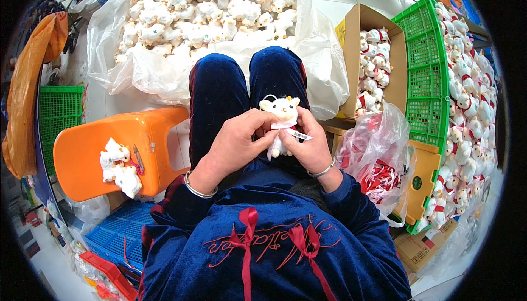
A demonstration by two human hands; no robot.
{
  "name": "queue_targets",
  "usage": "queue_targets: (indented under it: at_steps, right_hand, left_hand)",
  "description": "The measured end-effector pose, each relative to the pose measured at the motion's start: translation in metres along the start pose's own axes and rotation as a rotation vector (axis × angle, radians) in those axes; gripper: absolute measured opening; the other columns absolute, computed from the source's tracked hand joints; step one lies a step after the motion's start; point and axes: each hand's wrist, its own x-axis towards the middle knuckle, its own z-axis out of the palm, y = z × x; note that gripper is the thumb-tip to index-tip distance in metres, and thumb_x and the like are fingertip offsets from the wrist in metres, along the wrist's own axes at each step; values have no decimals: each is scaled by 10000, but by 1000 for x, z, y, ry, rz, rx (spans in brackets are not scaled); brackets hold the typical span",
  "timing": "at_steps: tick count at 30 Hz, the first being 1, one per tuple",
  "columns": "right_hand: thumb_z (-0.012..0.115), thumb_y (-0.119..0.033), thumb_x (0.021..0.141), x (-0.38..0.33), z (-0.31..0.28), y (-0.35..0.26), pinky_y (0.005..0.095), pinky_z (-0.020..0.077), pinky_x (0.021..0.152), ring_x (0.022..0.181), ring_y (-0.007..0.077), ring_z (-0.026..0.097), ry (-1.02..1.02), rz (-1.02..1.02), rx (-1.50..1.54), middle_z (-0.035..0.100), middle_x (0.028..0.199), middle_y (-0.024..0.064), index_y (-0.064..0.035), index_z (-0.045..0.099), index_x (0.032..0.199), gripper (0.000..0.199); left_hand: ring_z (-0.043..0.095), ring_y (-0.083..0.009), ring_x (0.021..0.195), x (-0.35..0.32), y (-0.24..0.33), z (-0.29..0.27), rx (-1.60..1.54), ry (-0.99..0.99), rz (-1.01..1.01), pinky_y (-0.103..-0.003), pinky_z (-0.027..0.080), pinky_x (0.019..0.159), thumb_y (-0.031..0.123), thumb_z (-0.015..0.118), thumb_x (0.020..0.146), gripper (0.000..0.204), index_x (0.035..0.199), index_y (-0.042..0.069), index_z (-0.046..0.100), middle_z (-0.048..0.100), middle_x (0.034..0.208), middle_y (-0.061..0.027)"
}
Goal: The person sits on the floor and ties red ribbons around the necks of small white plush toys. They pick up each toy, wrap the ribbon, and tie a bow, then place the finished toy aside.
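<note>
A small white plush toy [282,109] with yellowish ears and a hanging loop at its head is held upright above my lap. My left hand [241,135] is closed on its left side, thumb and fingers pinching near the neck. From the other side my right hand [308,143] grips it, the thumb pressed by a white printed ribbon end [301,134]. A bit of red shows at the toy's neck between my fingers. Part of its body is hidden by my thumbs.
An orange stool [82,164] at left bears several white plush toys [118,166] and a small cutting tool [139,161]. Ahead lies a plastic sack of plush toys [214,10]. At right stand a cardboard box [351,54], a bag of red ribbons [379,180] and a green crate [422,65].
</note>
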Motion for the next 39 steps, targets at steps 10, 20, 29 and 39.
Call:
queue_targets:
  at_steps: [10,20,29,39]
  right_hand:
    - [751,-130,893,0,0,-1,321,529,955,1091,182,677,-8,-14,-17,702,1190,155,52,506,1372,569]
    - [765,-171,909,2,1,-2,321,530,942,1062,178,670,-15,63,80,693,1184,139,56,510,1359,565]
    - [731,-116,893,2,-2,-2,325,536,935,1057,193,683,-40,81,-51,701,1164,163,70,520,1321,512]
    - [731,-135,929,4,-3,-6,307,535,934,1075,169,672,-33,148,79,699,1189,159,76,513,1348,518]
  left_hand:
    - [663,-171,724,4,-3,-6,59,-70,4,-292,521,648,76,743,900,101,957,10,693,667,857,-80]
    - [631,-69,726,4,0,2,-200,-77,-370,-252,517,661,149,698,962,195,951,-45,705,712,807,-50]
    - [585,-70,656,9,-11,5,-447,-152,-505,-248,479,591,192,666,988,245,890,-28,709,673,755,-21]
    - [489,-60,534,12,-27,9,-718,-87,-635,-208,369,520,260,642,1009,273,827,57,668,607,674,16]
